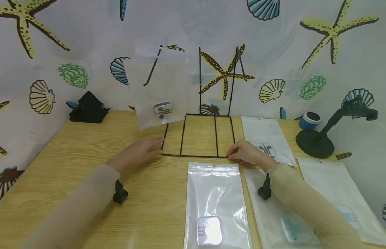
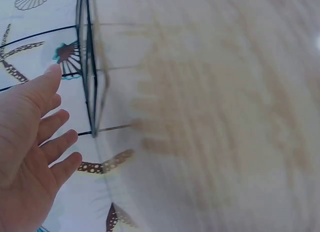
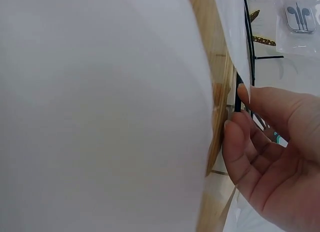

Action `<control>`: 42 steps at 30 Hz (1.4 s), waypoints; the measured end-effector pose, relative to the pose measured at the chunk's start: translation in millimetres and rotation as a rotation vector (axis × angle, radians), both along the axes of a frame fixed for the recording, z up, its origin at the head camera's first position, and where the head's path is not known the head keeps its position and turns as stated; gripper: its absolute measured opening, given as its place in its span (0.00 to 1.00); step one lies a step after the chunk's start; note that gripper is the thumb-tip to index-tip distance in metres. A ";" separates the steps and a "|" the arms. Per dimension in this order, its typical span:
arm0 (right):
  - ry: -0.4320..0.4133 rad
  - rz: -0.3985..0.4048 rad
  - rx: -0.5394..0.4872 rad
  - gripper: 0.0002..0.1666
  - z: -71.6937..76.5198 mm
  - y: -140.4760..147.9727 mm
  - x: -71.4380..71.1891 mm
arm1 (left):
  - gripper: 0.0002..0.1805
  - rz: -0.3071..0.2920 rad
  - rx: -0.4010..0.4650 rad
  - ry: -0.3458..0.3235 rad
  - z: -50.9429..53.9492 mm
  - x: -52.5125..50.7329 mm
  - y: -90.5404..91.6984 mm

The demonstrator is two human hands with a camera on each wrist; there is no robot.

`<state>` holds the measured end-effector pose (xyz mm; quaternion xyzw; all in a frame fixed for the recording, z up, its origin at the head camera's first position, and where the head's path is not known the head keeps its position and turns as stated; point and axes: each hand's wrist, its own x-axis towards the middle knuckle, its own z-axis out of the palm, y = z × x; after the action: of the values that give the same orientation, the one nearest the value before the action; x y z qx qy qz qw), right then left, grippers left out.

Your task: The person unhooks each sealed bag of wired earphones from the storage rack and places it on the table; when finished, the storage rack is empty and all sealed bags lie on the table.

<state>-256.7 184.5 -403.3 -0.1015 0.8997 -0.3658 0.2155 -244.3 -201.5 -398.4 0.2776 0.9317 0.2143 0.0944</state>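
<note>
R hand point(image 1: 250, 152) has thumb + finger pinching the wire rack point(image 1: 208, 115) at its front R corner, prob. b/c a frame that light would skid w/o a hold. L hand point(image 1: 138, 152) is loose: fingers nearly straight by the front L corner, gripping nothing. Can't tell if the tips touch the wire; looks placed there to steady that side.

Rack's toward the far edge of the table point(image 1: 81, 145), base down, uprights in front of the printed cloth point(image 1: 180, 20). The hanging bag point(image 1: 158, 86) seems to be on its L prong, a bit tilted, earphones point(image 1: 163, 110) low down inside, prob. b/c their weight pulls them there.

Front bag point(image 1: 213, 186) lies flat just this side of the rack, within easy reach I'd say, w/ a rounded-square case point(image 1: 209, 231) near its bottom. More flat bags point(image 1: 328, 180) lie on the R, maybe parked there to free up the middle.

Materials: rack = thin black rods, straight, squared corners. Bags = plastic, front one glossy & crinkled, hanging one milky. Table = pale yellow wood grain. Cloth = starfish + shells, slightly creased.
</note>
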 end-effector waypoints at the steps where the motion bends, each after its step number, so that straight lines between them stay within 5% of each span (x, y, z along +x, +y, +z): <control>1: -0.001 0.000 0.000 0.04 -0.2 0.1 -0.1 | 0.31 0.017 0.009 0.003 3.5 1.0 -0.2; 5: -0.005 0.002 0.001 0.03 -0.5 0.0 -0.8 | 0.29 0.059 0.047 0.084 22.6 5.2 -2.0; 14: -0.010 -0.001 0.019 0.03 0.2 0.4 -1.8 | 0.25 0.140 0.270 0.551 68.4 14.6 -14.1; 18: -0.009 0.000 0.021 0.03 0.4 0.4 -1.3 | 0.24 0.182 0.351 0.713 78.1 12.0 -22.4; 23: -0.010 0.001 0.021 0.03 0.2 -0.1 -0.9 | 0.27 0.284 0.417 0.792 83.1 6.0 -30.9; 28: -0.008 0.003 0.029 0.03 1.0 -0.2 -1.4 | 0.29 0.333 0.534 0.749 86.5 -2.4 -30.5; 37: -0.003 0.018 0.029 0.03 0.7 -0.5 -2.8 | 0.32 0.435 0.783 0.330 89.7 -18.3 -25.1; 42: 0.002 0.024 0.034 0.03 0.2 0.1 -3.9 | 0.33 0.451 0.825 0.117 84.7 -31.7 -26.3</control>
<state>-260.6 184.6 -403.2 -0.1092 0.9048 -0.3475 0.2206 -276.0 -227.8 -313.7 0.0942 0.8094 0.5659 -0.1255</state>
